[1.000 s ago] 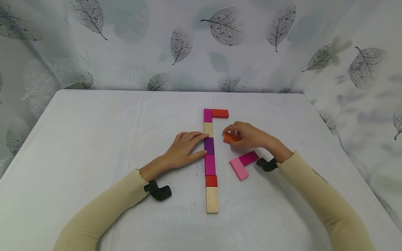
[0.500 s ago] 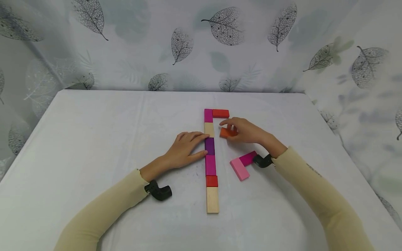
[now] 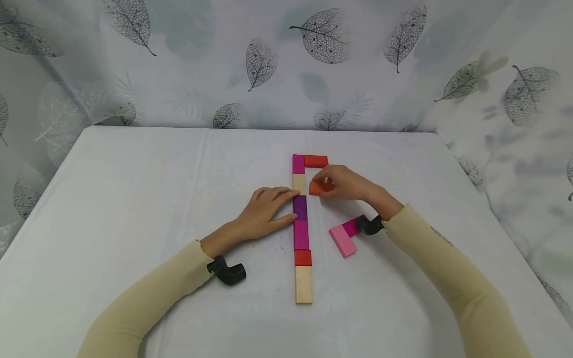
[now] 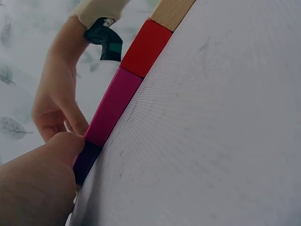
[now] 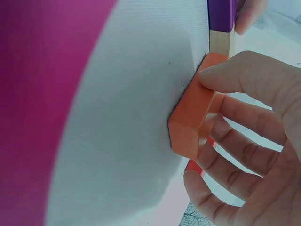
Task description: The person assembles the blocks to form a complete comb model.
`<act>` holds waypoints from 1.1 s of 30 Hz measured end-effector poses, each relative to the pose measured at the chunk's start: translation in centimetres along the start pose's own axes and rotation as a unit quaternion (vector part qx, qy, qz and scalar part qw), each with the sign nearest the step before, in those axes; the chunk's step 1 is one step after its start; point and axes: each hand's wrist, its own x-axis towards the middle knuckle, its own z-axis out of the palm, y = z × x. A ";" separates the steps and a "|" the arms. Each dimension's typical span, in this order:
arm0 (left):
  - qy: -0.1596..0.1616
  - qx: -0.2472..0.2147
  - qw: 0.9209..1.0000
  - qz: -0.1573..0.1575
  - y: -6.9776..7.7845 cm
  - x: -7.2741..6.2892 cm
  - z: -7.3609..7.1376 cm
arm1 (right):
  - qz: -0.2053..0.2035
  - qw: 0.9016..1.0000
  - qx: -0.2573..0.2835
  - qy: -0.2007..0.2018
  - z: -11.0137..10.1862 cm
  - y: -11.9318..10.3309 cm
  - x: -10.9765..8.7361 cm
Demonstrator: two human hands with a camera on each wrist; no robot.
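Observation:
In the head view, my right hand (image 3: 343, 182) pinches an orange block (image 3: 317, 188) just right of a straight row of coloured blocks. The right wrist view shows the thumb on one side of this orange block (image 5: 190, 113) and the fingers on the other, its far end close to a natural wood block (image 5: 221, 42). My left hand (image 3: 267, 214) rests from the left against the row, index fingertip and thumb tip at the purple block (image 3: 300, 208). Above and below it lie a pale wood block (image 3: 299, 183) and a magenta block (image 3: 301, 234).
At the row's far end, a red block (image 3: 316, 161) sticks out rightward from another magenta block (image 3: 298, 164). A small red block (image 3: 303, 257) and a long wood block (image 3: 304, 285) form the near end. A pink block (image 3: 343, 241) meets a magenta one (image 3: 351, 227) beneath the right wrist.
My right hand has moved left and slightly away from me, bringing the orange block closer to the row's pale wood block. The left hand has stayed in place.

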 end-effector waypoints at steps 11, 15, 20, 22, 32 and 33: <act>0.002 0.001 1.000 0.005 0.2 0.0 -0.1 | -0.001 1.000 -0.001 -0.004 -0.5 -0.4 0.5; 0.003 0.003 1.000 0.001 0.1 0.0 -0.1 | -0.002 1.000 -0.005 -0.008 -0.7 -0.5 0.8; 0.002 0.002 1.000 0.001 0.1 0.0 -0.1 | 0.006 1.000 -0.001 -0.019 -0.6 -0.5 1.2; 0.004 0.001 1.000 0.002 0.1 0.0 0.0 | 0.008 1.000 -0.001 -0.021 -0.6 -0.6 1.3; 0.010 0.002 1.000 0.006 0.2 -0.2 -0.2 | 0.008 1.000 0.001 -0.024 -0.7 -0.9 1.4; 0.010 0.001 1.000 0.006 0.2 -0.2 -0.2 | 0.008 1.000 0.002 -0.024 -0.7 -0.9 1.4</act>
